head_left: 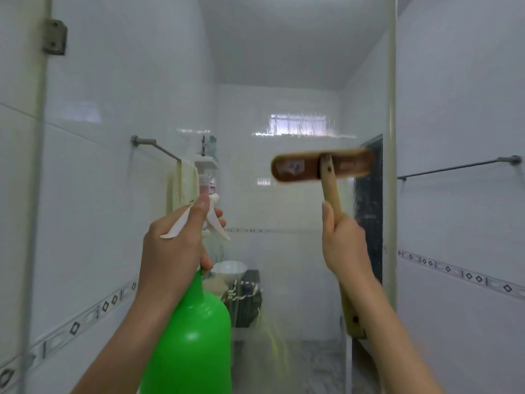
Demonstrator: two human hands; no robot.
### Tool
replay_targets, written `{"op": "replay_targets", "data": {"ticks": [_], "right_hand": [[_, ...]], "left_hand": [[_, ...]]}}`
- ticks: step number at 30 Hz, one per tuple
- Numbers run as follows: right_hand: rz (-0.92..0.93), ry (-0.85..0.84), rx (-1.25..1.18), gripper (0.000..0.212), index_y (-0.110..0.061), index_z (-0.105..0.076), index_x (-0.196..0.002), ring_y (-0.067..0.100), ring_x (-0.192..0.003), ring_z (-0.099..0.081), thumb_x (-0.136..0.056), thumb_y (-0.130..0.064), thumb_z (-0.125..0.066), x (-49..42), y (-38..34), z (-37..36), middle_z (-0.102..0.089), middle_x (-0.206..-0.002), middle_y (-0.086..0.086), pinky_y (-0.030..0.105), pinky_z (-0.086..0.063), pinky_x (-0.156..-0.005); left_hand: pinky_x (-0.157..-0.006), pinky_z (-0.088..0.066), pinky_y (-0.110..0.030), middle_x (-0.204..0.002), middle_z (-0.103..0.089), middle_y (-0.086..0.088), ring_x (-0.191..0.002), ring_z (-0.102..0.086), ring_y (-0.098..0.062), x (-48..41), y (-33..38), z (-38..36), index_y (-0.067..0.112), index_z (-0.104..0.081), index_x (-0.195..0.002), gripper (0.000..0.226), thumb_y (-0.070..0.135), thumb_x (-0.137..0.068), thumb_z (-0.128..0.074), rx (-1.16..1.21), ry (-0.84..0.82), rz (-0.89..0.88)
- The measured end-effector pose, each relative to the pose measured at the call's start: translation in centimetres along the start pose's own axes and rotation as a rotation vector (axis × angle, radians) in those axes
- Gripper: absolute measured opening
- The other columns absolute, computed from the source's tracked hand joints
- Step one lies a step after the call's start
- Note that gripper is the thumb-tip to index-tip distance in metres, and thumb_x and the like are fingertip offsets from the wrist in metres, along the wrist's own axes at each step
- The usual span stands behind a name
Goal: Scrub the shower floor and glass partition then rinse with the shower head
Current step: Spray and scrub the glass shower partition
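The glass partition (284,81) stands right in front of me, hazy and streaked. My left hand (173,248) grips the neck of a green spray bottle (193,336) with a white trigger head, fingers curled on the trigger, nozzle pointing at the glass. My right hand (345,245) holds the wooden handle of a scrub brush (321,167). The brown brush head lies flat against the glass at about head height and is blurred by motion.
A metal hinge (55,36) sits on the glass edge at upper left. Behind the glass are a towel rail (154,145) with a pale towel, a shelf of bottles, a white basin (229,268) and a dark basket. Another rail (460,167) crosses the right tiled wall.
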State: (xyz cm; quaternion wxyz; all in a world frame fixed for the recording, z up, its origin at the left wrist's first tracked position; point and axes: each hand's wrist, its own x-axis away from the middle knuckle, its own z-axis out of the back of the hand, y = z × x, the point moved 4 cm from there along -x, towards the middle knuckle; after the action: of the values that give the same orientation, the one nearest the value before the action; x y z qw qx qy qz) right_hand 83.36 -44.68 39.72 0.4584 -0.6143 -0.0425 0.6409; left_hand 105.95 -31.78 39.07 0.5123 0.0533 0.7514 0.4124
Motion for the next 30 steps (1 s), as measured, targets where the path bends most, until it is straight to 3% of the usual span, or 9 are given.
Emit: {"op": "replay_targets", "data": {"ticks": [3,9,14,17,19,23,26,30], "right_hand": [[0.037,0.032,-0.073,0.052,-0.014,-0.052,-0.081,0.014,-0.052,-0.048,-0.096,-0.058,-0.029,-1.8,-0.3,-0.5,-0.052,-0.066,0.001,0.032,-0.041,-0.047],[-0.071,-0.097,0.061,0.048,-0.016,-0.050,-0.080,0.015,-0.048,-0.047,-0.091,-0.057,-0.027,8.9,5.8,-1.9,-0.054,-0.062,0.004,0.025,-0.035,-0.041],[0.045,0.037,0.000,0.052,-0.014,-0.050,-0.074,0.013,-0.049,-0.048,-0.098,-0.055,-0.030,-2.3,-0.4,0.5,-0.051,-0.062,-0.001,0.026,-0.034,-0.044],[0.049,0.071,-0.032,0.051,-0.017,-0.045,-0.070,0.013,-0.048,-0.044,-0.098,-0.056,-0.029,-3.7,-0.2,1.1,-0.047,-0.061,-0.002,0.026,-0.033,-0.045],[0.012,0.043,-0.031,0.048,-0.018,-0.048,-0.073,0.014,-0.050,-0.045,-0.097,-0.055,-0.030,1.0,3.6,0.4,-0.049,-0.061,-0.001,0.026,-0.033,-0.042],[-0.183,-0.033,0.072,0.051,-0.019,-0.052,-0.076,0.019,-0.053,-0.056,-0.086,-0.062,-0.026,12.6,11.0,-0.6,-0.058,-0.062,0.004,0.039,-0.046,-0.049],[-0.126,0.000,0.061,0.049,-0.017,-0.051,-0.073,0.018,-0.056,-0.055,-0.094,-0.055,-0.029,8.9,9.2,0.7,-0.058,-0.066,0.004,0.038,-0.047,-0.053],[-0.031,0.082,-0.031,0.051,-0.013,-0.049,-0.072,0.015,-0.053,-0.045,-0.099,-0.051,-0.030,-0.1,4.8,3.1,-0.049,-0.063,0.002,0.030,-0.036,-0.045]], "left_hand": [[-0.059,-0.045,-0.036,-0.080,-0.074,-0.021,-0.036,-0.049,-0.016,0.2,-0.3,0.1,0.041,-0.078,-0.078,0.035,0.050,-0.099,-0.051,0.016,-0.002,-0.005],[-0.060,-0.045,-0.036,-0.082,-0.074,-0.021,-0.036,-0.048,-0.015,0.5,-0.4,0.5,0.038,-0.078,-0.078,0.036,0.050,-0.099,-0.052,0.017,-0.006,0.001],[-0.058,-0.044,-0.034,-0.082,-0.073,-0.025,-0.035,-0.047,-0.015,0.8,-0.8,-0.4,0.037,-0.079,-0.078,0.034,0.048,-0.098,-0.054,0.036,-0.035,0.014],[-0.057,-0.044,-0.033,-0.080,-0.076,-0.013,-0.034,-0.047,-0.015,1.1,-0.8,-1.2,0.036,-0.078,-0.076,0.031,0.044,-0.097,-0.057,0.049,-0.042,0.026],[-0.054,-0.043,-0.031,-0.081,-0.077,-0.002,-0.034,-0.047,-0.015,1.5,-0.9,-1.6,0.032,-0.077,-0.077,0.027,0.040,-0.096,-0.060,0.044,-0.050,0.026],[-0.048,-0.040,-0.027,-0.081,-0.077,0.002,-0.034,-0.048,-0.015,2.7,-1.6,-2.1,0.032,-0.076,-0.073,0.028,0.039,-0.096,-0.061,0.026,-0.073,0.053],[-0.046,-0.039,-0.025,-0.078,-0.075,-0.006,-0.036,-0.049,-0.016,3.5,-1.8,-2.4,0.034,-0.078,-0.075,0.027,0.043,-0.094,-0.062,-0.008,-0.091,0.065],[-0.040,-0.038,-0.017,-0.083,-0.077,0.010,-0.033,-0.047,-0.013,3.9,-1.6,-3.0,0.032,-0.075,-0.077,0.025,0.039,-0.096,-0.061,0.027,-0.086,0.091]]}}
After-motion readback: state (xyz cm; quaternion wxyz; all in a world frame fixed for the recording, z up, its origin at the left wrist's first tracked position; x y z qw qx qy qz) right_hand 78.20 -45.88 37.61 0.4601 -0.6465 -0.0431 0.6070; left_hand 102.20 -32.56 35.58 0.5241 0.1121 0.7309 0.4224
